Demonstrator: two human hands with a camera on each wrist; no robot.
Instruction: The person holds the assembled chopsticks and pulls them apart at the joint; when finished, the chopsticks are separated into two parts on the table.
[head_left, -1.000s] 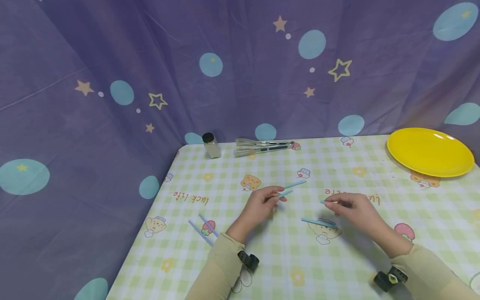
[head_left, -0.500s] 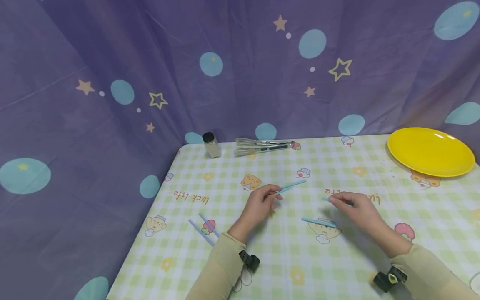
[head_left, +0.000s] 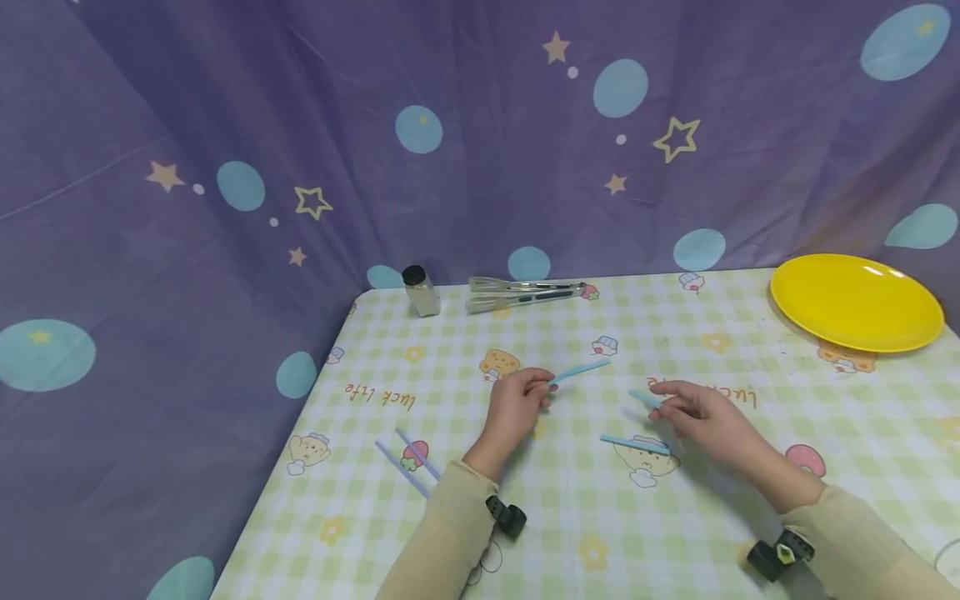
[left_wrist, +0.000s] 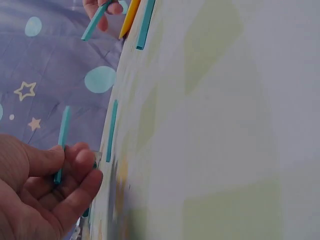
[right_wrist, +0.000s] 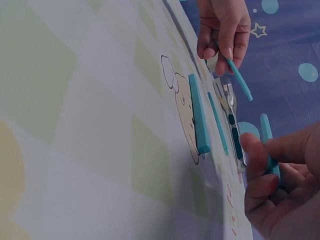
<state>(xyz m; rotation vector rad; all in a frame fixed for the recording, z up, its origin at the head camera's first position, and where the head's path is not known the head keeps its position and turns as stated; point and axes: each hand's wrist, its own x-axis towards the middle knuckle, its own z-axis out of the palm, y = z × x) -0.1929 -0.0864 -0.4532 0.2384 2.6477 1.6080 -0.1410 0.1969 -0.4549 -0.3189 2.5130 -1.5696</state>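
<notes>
A purple curtain [head_left: 487,167] hangs beyond the fingers, and the cloth-covered bench [head_left: 555,500] lies beneath them. The yellow plate [head_left: 858,304] sits farther back, well to the right of the right fingers. The left hand [head_left: 517,406] and right hand [head_left: 701,417] are both over the bench, apart, thumb and fingers of each pinching a stick. Well beyond the left fingers lie the tongs [head_left: 525,298], with the jar [head_left: 423,298] to their left. The sticks are slimmest: two purple sticks [head_left: 402,470], left of the left fingers and nearer the person; the near teal stick [head_left: 635,444], lying just short of the right fingers; the far teal stick [left_wrist: 112,131], lying just past the left fingers; then the left teal stick [left_wrist: 64,125] and right teal stick [right_wrist: 266,129], each held clear of the bench. The step in hand seems to be handling one teal stick per hand; the next move probably calls for a light, steady pinch without bumping the loose ones.
</notes>
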